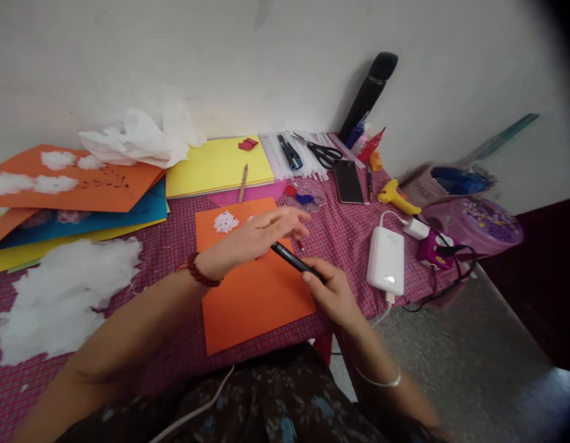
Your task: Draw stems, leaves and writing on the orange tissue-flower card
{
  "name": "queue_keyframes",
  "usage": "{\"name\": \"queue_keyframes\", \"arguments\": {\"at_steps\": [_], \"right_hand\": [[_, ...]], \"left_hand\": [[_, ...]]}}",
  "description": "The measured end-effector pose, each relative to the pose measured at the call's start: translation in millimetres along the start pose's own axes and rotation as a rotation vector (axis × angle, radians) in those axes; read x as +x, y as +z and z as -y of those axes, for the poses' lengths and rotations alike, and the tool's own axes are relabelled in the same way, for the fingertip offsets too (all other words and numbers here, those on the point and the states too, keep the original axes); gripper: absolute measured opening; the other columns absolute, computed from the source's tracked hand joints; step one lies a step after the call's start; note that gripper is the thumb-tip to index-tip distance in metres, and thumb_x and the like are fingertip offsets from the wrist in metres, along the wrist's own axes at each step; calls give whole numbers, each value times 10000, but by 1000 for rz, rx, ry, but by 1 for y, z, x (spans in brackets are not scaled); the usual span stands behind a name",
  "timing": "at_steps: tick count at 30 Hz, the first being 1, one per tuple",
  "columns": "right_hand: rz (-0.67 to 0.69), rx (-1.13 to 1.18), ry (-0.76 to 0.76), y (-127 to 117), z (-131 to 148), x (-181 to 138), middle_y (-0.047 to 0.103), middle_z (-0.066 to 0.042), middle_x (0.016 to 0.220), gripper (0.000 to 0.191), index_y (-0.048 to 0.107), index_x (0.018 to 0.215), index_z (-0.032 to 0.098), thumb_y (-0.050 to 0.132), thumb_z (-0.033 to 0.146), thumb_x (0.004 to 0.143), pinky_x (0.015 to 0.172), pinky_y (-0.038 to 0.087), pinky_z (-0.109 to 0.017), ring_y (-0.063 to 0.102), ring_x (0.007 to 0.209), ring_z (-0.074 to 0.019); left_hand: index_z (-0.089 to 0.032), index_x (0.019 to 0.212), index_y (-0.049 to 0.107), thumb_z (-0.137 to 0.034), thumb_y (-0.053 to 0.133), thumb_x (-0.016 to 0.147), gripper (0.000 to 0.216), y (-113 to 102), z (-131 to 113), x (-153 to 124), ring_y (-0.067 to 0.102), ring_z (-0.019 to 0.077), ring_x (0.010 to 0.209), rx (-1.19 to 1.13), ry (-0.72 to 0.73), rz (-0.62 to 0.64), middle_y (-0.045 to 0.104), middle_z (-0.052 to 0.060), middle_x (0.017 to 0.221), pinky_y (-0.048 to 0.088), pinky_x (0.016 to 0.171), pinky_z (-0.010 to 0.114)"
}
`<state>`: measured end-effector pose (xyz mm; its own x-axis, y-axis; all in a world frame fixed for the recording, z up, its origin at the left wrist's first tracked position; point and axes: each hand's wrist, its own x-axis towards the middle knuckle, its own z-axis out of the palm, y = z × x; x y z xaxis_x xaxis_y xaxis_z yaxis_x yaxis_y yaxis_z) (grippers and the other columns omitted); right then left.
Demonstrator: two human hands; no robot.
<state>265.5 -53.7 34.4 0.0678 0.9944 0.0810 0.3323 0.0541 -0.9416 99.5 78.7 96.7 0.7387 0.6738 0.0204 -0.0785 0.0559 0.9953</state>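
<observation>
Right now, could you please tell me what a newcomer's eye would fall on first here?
The large orange sheet at the centre would probably stand out first, with a black pen in the right grip over its right edge. The white fluffy heap at the left might come next.

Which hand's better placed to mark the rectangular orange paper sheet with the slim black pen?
Right, I'd say: the right hand grips the black pen, whose far end lies over the orange sheet. The left hand is beside that end; whether they touch is unclear.
</observation>
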Motion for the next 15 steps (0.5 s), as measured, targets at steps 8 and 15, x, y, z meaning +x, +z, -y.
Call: {"name": "queue_keyframes", "arguments": {"at_steps": [8, 15], "right_hand": [[-397, -446, 132, -51, -62, 42, 686, -135, 1135, 512, 500, 1400, 173, 466, 306, 907, 895, 514, -455, 657, 955, -268], [-408, -816, -32, -51, -60, 52, 640, -200, 1233, 451, 603, 1283, 126, 506, 313, 884, 1046, 427, -542, 556, 1206, -339]], "left_hand": [[-210, 914, 667, -283, 589, 914, 107, -28, 21, -49, 622, 173, 857, 493, 260, -462, 685, 28, 893, 480, 849, 300], [-160, 1043, 633, -282, 518, 965, 185, 9, 82, -119, 614, 212, 946, 1064, 492, 354, 697, 97, 1029, 455, 890, 358]]}}
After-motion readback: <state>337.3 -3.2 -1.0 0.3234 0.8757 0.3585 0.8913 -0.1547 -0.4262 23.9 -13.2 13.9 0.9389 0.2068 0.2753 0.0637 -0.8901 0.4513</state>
